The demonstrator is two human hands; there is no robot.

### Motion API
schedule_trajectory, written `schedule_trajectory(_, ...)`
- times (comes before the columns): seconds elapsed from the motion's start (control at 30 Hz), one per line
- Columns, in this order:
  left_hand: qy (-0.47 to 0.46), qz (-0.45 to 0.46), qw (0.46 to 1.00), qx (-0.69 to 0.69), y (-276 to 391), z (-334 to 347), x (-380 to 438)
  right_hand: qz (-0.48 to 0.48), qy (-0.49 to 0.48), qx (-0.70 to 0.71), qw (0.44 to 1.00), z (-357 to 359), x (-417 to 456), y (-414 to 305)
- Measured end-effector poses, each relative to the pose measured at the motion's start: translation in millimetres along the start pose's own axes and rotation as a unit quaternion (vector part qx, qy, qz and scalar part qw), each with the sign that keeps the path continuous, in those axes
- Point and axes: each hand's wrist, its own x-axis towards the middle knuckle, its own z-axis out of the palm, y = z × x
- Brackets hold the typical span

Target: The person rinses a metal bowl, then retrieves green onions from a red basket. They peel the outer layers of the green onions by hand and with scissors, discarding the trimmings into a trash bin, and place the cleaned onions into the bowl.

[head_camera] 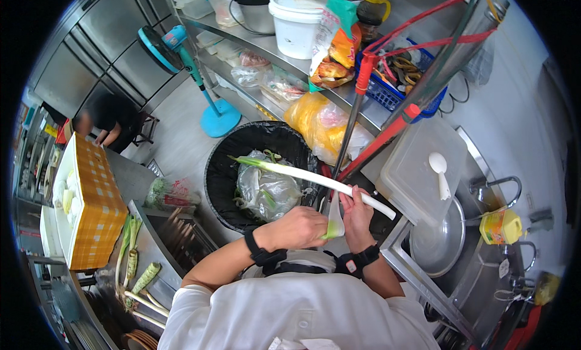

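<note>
A long leek-like green onion stalk (313, 176), white with a green tip, slants across the view above the bin. My right hand (356, 218) holds it near its lower white end. A pale, partly green outer leaf (335, 223) hangs beside the stalk, pinched in the fist of my left hand (297, 228). It appears joined to the stalk near my right fingers. Below the stalk stands a round bin (218, 186) lined with a black bag. Inside the bin lie a crumpled clear plastic bag (268, 198) and green scraps.
Other stalks (145, 277) lie on the left steel counter, beside a box in yellow checked cloth (97, 204). A steel shelf (290, 66), red-capped poles (381, 143) and a sink (472, 277) stand on the right. Beyond are a blue fan (218, 116) and a seated person (111, 118).
</note>
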Motion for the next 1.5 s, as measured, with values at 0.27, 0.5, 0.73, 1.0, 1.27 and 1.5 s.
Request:
schedule_trajectory(0.27, 0.063, -0.119, 0.989, 0.06, -8.2, -61.8, -44.1, -0.043, 0.005, -0.057, 0.997, -14.8, 6.4, -13.3)
schedule_trajectory(0.5, 0.187, -0.172, 0.966, 0.039, -7.6, -77.2, -67.6, 0.023, -0.007, -0.06, 0.998, -5.5, 7.1, -12.3)
schedule_trajectory(0.73, 0.299, -0.24, 0.918, 0.103, -3.8, -99.1, -78.0, 0.087, -0.156, -0.112, 0.978, 0.2, 7.9, 0.8)
schedule_trajectory(1.0, 0.571, -0.338, 0.747, -0.037, -21.0, -144.3, -83.4, -0.089, -0.389, -0.334, 0.854, -15.3, 7.6, 16.0)
schedule_trajectory(1.27, 0.338, -0.513, 0.754, 0.234, -135.2, -109.2, -158.5, -0.032, -0.141, -0.176, 0.974, 6.1, 8.0, -17.7)
schedule_trajectory(1.5, 0.034, -0.328, 0.931, 0.159, -105.7, -3.4, -119.7, -0.009, -0.11, -0.085, 0.99, 25.9, 2.6, -39.9)
